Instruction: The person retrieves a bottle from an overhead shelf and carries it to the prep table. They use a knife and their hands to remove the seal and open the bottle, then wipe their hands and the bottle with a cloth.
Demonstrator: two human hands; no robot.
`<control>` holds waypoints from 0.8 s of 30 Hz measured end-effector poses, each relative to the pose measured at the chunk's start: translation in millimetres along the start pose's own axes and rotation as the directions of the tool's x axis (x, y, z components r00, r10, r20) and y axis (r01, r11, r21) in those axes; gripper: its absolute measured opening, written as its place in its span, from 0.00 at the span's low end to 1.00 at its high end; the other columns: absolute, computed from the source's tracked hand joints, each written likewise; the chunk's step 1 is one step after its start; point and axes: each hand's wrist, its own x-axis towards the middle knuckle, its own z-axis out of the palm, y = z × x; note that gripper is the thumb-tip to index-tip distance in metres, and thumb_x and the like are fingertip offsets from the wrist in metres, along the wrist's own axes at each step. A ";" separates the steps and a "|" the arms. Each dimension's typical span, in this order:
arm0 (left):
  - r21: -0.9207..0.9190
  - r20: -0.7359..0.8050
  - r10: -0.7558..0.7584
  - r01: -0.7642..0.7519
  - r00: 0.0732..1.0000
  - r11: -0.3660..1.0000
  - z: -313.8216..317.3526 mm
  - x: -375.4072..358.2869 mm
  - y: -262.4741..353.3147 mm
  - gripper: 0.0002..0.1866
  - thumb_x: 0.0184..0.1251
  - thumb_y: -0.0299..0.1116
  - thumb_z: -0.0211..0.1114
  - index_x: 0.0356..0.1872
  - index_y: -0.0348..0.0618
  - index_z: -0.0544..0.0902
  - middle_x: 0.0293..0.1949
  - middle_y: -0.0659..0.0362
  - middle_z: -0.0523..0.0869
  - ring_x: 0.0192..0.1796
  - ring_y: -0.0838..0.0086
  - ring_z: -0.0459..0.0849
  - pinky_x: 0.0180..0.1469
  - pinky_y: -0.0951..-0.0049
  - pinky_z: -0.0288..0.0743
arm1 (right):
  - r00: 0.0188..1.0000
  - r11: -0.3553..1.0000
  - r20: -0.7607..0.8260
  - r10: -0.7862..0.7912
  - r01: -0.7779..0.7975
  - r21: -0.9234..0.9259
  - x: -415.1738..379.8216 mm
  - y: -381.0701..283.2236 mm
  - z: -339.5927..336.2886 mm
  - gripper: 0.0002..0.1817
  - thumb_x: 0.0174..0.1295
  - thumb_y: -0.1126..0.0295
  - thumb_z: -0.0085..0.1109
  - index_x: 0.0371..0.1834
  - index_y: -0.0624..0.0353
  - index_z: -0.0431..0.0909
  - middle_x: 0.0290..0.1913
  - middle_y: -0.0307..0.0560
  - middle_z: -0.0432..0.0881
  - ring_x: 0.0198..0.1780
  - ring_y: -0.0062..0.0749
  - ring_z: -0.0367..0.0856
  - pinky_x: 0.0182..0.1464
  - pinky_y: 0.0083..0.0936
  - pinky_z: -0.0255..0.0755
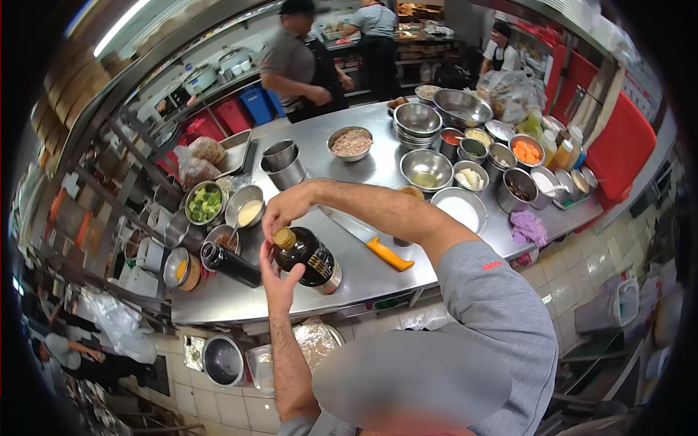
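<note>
A dark glass bottle (311, 263) with a gold cap (284, 237) and a black label stands near the counter's front edge. My left hand (280, 282) is wrapped round its upper part, thumb on the near side. At the cap, my right hand (288, 206) has its fingers curled and pressed together; some fingertips are hidden. Left of the bottle is a black cylindrical flask (229, 264). A knife with a yellow handle (390, 254) lies to the right, its blade partly under my right forearm. Bowls of pale yellow liquid (251, 211) and broccoli (205, 205) sit beyond the flask.
On the steel counter (349, 190) stand a bowl of shredded food (350, 142), stacked metal bowls (416, 123), carrots (526, 151) and several ingredient pots. A purple cloth (528, 227) hangs at the right edge. Co-workers (302, 65) stand across the counter. A metal pot (223, 360) is below.
</note>
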 end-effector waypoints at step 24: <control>0.445 -0.386 0.166 0.026 0.908 0.895 60.0 0.2 25.1 0.49 0.44 0.37 0.77 0.65 0.35 0.55 0.59 0.47 0.65 0.62 0.61 0.65 0.65 0.65 0.56 | 0.962 0.959 0.085 -0.259 0.267 -0.092 -5.2 -7.7 -1.6 0.08 0.58 0.79 0.51 0.38 0.63 0.79 0.41 0.45 0.80 0.45 0.30 0.77 0.51 0.25 0.69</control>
